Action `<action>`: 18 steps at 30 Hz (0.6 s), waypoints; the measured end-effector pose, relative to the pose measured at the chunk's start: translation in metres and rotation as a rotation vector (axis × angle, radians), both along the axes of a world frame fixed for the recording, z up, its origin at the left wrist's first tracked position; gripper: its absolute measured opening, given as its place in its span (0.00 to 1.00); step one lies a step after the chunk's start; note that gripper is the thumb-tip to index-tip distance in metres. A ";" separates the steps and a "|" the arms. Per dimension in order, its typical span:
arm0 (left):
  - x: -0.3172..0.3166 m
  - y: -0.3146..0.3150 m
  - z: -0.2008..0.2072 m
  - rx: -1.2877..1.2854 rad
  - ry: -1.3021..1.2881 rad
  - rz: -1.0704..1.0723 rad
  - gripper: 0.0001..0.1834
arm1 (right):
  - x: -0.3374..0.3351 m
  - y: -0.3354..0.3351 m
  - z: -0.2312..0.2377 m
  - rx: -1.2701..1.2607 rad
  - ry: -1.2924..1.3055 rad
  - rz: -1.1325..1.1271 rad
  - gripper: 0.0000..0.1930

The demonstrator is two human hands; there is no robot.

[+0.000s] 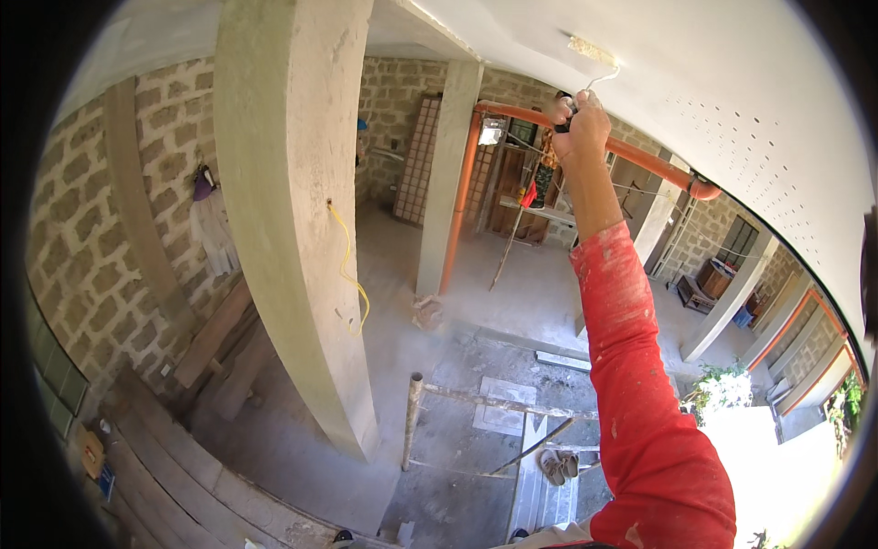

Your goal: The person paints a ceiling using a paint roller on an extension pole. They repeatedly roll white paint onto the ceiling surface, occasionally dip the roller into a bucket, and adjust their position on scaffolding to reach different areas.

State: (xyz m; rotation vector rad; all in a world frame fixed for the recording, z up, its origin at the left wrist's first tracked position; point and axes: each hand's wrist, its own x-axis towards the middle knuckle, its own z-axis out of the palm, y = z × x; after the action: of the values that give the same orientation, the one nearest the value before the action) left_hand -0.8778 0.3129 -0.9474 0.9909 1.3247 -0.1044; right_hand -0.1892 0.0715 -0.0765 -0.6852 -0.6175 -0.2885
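My right hand (pixel 583 123), at the end of a red sleeve (pixel 631 348) spotted with pale paint, is raised high and closed around the dark handle of a paint roller. A thin bent wire frame rises from the fist to the paint roller's cover (pixel 593 50), which is whitish with yellowish patches. The cover lies against the white ceiling (pixel 677 46) in this view; whether it presses on it, I cannot tell. Rows of small holes run along the ceiling to the right of the hand. My left hand is out of view.
A concrete column (pixel 311 210) stands close on the left, with a yellow wire (pixel 349 274) hanging from it. An orange pipe (pixel 631 156) runs behind my hand. Below are scaffold bars (pixel 485 399), planks (pixel 174 467) and a pair of sandals (pixel 559 465).
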 end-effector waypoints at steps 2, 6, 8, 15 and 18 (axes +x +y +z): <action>-0.010 -0.008 -0.004 -0.008 -0.011 -0.015 0.24 | -0.052 0.010 -0.006 -0.001 -0.030 -0.012 0.03; -0.036 -0.027 -0.008 -0.041 -0.045 -0.066 0.24 | -0.108 0.019 -0.014 -0.029 -0.096 -0.018 0.04; -0.053 -0.038 -0.009 -0.065 -0.075 -0.095 0.25 | -0.133 0.026 -0.018 -0.022 -0.105 -0.031 0.04; -0.049 -0.031 -0.016 -0.104 -0.053 -0.117 0.39 | -0.167 0.033 -0.032 -0.036 -0.145 -0.079 0.03; -0.023 -0.021 -0.019 -0.077 -0.026 -0.079 0.39 | -0.163 0.031 -0.033 -0.043 -0.155 -0.069 0.04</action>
State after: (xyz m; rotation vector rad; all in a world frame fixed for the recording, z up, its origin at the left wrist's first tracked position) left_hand -0.9012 0.2916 -0.9668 0.9762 1.2490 -0.2004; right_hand -0.3523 0.1030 -0.1100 -0.7311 -0.7508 -0.3959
